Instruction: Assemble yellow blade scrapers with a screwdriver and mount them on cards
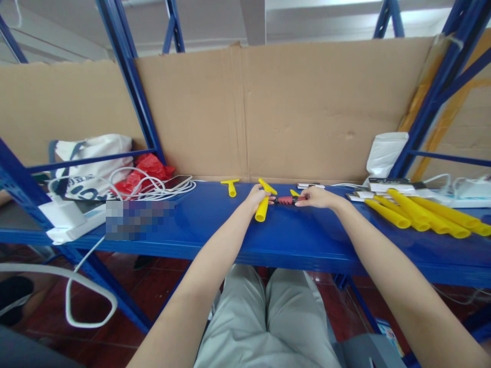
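Note:
Near the middle of the blue table, my left hand (pixel 255 198) is closed around a yellow T-shaped tube piece (pixel 262 209), its round open end tilted towards me. My right hand (pixel 312 197) pinches one end of a slim tool with a red and black grip (pixel 285 200). The tool's other end reaches to the fingers of my left hand; whether they touch it I cannot tell. Just behind the tool a bit of another yellow piece (pixel 294 193) shows, mostly hidden. A further yellow T-shaped piece (pixel 231 188) rests to the left of my hands.
Several yellow tubes (pixel 414 212) lie at the right on the blue table (pixel 307 240). White cables (pixel 164 188), a red plastic bag (pixel 148 171) and a power strip (pixel 76 225) are at the left. A cardboard panel (pixel 299 112) stands behind, between blue posts.

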Demonstrator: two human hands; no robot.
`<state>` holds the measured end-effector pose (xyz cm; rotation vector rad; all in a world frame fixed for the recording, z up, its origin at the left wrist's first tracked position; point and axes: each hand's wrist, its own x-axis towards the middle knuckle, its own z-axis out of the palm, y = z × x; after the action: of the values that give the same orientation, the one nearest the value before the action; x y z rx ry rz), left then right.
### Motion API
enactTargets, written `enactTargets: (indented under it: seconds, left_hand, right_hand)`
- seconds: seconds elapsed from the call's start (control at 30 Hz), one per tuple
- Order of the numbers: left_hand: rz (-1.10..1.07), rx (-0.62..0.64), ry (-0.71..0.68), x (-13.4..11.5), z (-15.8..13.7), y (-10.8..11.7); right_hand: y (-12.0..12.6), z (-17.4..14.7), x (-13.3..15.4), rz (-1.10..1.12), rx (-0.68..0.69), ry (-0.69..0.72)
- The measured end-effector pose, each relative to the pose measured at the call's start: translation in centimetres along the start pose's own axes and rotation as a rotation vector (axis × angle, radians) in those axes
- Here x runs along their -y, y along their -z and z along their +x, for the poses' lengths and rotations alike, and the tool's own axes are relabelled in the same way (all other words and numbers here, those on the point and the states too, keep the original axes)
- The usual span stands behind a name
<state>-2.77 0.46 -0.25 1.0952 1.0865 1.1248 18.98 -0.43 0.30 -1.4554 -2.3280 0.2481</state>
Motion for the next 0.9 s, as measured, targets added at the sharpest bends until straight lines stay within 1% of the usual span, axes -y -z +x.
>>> enactTargets:
  seconds: [0.13, 0.23, 0.3, 0.43, 0.57, 0.63, 0.7, 0.9]
  left_hand:
    - [0.019, -0.004, 0.002, 0.3, 0.6, 0.2]
    - [0.028, 0.008, 0.012, 0.6, 1.1, 0.3]
    - [0.036, 0.015, 0.02, 0.8, 1.1, 0.3]
    - [0.059, 0.028, 0.032, 1.0, 1.0, 0.4]
    - [0.078, 0.048, 0.04, 1.0, 1.0, 0.5]
    - [0.081, 0.058, 0.044, 0.9, 0.9, 0.5]
    - [0.09, 0.071, 0.05, 0.8, 0.7, 0.4]
    - [0.113, 0.117, 0.052, 0.6, 0.0, 0.1]
  right_hand:
    - [0.7, -0.2, -0.4, 0.228, -0.134, -0.036]
    - [1.0, -0.2, -0.5, 0.43, -0.305, -0.051]
    - [1.1, -0.2, -0.3, 0.533, -0.428, -0.035]
    - [1.2, 0.1, -0.1, 0.582, -0.643, -0.019]
    - [1.4, 0.2, -0.4, 0.592, -0.79, -0.035]
    - [1.5, 0.3, -0.6, 0.587, -0.837, -0.047]
    - [1.5, 0.3, -0.6, 0.582, -0.852, -0.048]
    - [1.3, 0.2, 0.1, 0.584, -0.818, -0.007]
